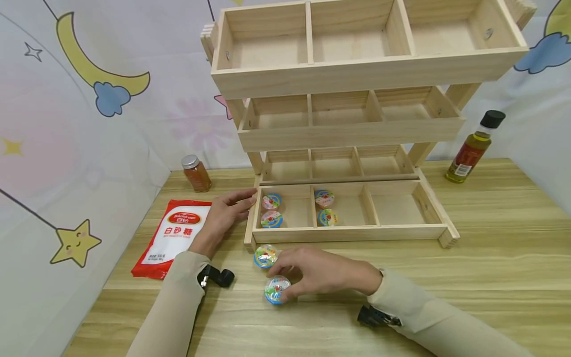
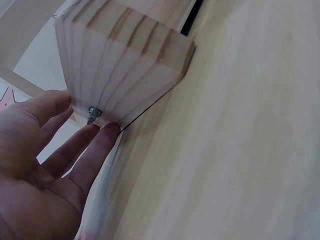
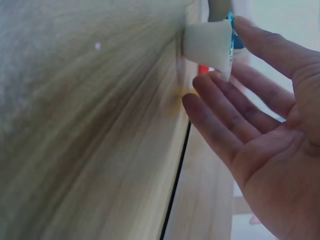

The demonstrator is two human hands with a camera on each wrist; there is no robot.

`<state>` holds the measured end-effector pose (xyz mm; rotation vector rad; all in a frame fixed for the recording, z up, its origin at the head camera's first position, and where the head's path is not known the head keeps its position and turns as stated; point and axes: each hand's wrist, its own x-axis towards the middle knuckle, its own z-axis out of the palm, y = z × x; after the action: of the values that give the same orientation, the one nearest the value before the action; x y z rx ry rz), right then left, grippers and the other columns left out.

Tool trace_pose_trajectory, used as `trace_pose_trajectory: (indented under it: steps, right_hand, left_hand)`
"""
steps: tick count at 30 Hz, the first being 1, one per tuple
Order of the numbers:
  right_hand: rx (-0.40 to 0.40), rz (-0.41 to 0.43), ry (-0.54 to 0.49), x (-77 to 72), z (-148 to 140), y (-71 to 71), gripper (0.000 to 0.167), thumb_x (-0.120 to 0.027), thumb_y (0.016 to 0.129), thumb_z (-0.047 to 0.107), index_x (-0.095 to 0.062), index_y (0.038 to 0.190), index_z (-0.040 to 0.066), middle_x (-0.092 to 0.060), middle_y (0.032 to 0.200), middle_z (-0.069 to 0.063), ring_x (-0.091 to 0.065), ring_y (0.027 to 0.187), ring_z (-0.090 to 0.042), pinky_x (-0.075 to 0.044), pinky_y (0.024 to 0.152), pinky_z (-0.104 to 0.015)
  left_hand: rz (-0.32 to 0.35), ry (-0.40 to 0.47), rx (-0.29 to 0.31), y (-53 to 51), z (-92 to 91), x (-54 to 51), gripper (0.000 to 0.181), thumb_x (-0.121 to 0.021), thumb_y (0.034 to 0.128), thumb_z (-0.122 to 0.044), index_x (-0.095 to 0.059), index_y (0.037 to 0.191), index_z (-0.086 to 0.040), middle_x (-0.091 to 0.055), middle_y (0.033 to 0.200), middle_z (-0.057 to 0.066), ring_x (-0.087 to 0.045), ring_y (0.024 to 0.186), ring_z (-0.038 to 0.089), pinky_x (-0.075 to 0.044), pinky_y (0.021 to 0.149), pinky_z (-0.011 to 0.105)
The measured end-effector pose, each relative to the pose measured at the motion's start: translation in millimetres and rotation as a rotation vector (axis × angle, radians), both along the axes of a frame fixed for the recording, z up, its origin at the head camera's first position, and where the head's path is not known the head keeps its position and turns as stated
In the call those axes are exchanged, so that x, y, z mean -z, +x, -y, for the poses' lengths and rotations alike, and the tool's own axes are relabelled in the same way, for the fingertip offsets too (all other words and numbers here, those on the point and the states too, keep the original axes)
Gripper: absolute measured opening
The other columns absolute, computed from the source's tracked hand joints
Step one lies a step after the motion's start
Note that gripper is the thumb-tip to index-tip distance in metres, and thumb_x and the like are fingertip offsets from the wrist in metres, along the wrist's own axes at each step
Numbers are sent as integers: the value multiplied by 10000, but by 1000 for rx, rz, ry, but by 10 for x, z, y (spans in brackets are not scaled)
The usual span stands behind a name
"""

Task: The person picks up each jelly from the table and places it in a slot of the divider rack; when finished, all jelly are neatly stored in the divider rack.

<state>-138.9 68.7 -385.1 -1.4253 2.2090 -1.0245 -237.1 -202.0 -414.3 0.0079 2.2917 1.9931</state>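
My right hand (image 1: 314, 270) is around the nearer jelly cup (image 1: 275, 290), thumb at its lid and fingers at the far side. The right wrist view shows this cup's white body (image 3: 207, 45) standing on the table. Just beyond is another jelly cup (image 1: 265, 256), close to the index finger. My left hand (image 1: 225, 215) rests its fingertips against the left end of the wooden rack (image 1: 352, 235), near a metal bolt (image 2: 94, 114). Two jelly cups (image 1: 271, 219) sit in the bottom tier's left compartment, two more cups (image 1: 327, 217) in its middle one.
Left of the rack lie a red-and-white sugar bag (image 1: 171, 238) and a jar with a silver lid (image 1: 197, 174). A dark-capped oil bottle (image 1: 470, 151) stands at the right. The rack's upper tiers (image 1: 366, 72) rise above the bottom one.
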Motion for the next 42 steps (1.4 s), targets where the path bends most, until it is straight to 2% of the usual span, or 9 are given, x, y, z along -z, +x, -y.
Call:
trace_pose_trajectory:
  steps: [7,10,16,23,31,38,42]
  right_hand:
    - [18,52,26,-6,16,18,393,-893,895,204,-748,1245,96,-711,1208,58,-619,1093,2,-515,997,-207]
    - [14,50,27,-3,18,16,410,-900,888,215,-745,1249,97,-712,1204,65,-618,1090,3,-515,998,-211]
    - [-1,50,22,17,20,18,432,-914,872,201,-738,1249,85,-715,1168,70,-615,1010,18,-538,927,-191]
    - [13,137,20,23,48,34,424,-904,880,144,-729,1261,79,-709,1203,63,-634,1030,22,-553,919,-178]
    - [10,116,19,30,55,34,424,-896,888,139,-723,1266,55,-705,1185,45,-634,1001,23,-558,896,-171]
    - [30,88,17,-2,24,25,432,-887,901,179,-729,1286,65,-701,1171,81,-616,1003,16,-551,904,-183]
    - [36,135,-20,-39,-15,10,418,-878,911,164,-725,1290,72,-716,1192,74,-645,1008,2,-567,911,-204]
  left_hand:
    - [-8,-7,5,-10,1,-10,433,-735,1038,-231,-679,1428,-51,-631,1470,115,-661,1176,133,-593,921,253]
    - [-12,-2,8,-12,1,-10,434,-734,1039,-226,-676,1430,-48,-630,1470,119,-662,1173,128,-593,921,253]
    - [-11,-3,9,-8,9,-10,430,-729,1041,-225,-675,1430,-48,-627,1474,116,-663,1174,142,-594,924,258]
    - [-6,-8,10,-6,20,-17,430,-724,1045,-233,-675,1434,-59,-622,1482,104,-652,1209,166,-592,931,262]
    - [-3,-10,10,0,19,-31,435,-727,1044,-243,-674,1437,-63,-621,1484,103,-648,1218,173,-591,933,260]
    - [-4,-15,11,3,23,-16,430,-724,1046,-243,-676,1433,-61,-621,1484,103,-647,1224,186,-591,939,271]
    - [-11,-22,12,0,12,-3,424,-724,1046,-240,-681,1428,-62,-625,1479,101,-648,1214,175,-594,933,272]
